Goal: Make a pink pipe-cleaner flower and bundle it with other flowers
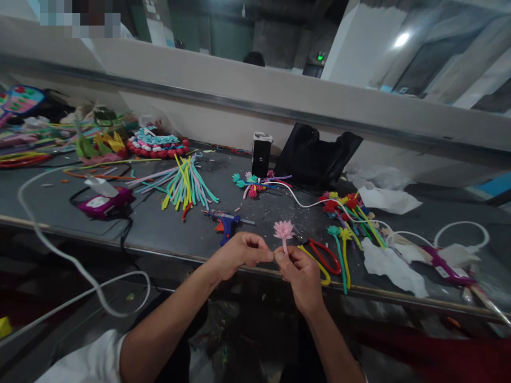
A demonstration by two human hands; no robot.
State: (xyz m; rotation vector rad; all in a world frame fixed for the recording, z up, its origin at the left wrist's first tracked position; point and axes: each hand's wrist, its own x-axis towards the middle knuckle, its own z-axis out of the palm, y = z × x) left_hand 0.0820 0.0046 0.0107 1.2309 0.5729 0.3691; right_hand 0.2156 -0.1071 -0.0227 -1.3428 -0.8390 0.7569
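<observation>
My right hand (302, 274) holds a pink pipe-cleaner flower (283, 230) upright by its stem, between thumb and fingers. Thumb and fingers of my left hand (239, 256) are pinched together beside the right thumb, near the stem; what they hold, if anything, is too small to make out. A blue and orange glue gun (228, 223) lies just beyond my left hand. To the right of my right hand is a cutting tool with red and yellow handles (334, 257), its head hidden. Beside it lie a teal pipe-cleaner flower (334, 231) and a yellow one (346, 234).
Loose pipe cleaners (187, 183) lie in a bundle at left centre, near a purple power strip (106, 205). A white cable (300, 204) crosses the table. Finished flowers (253, 186) sit before a phone (261, 155) and a black bag (315, 154). Crumpled paper (393, 268) lies right.
</observation>
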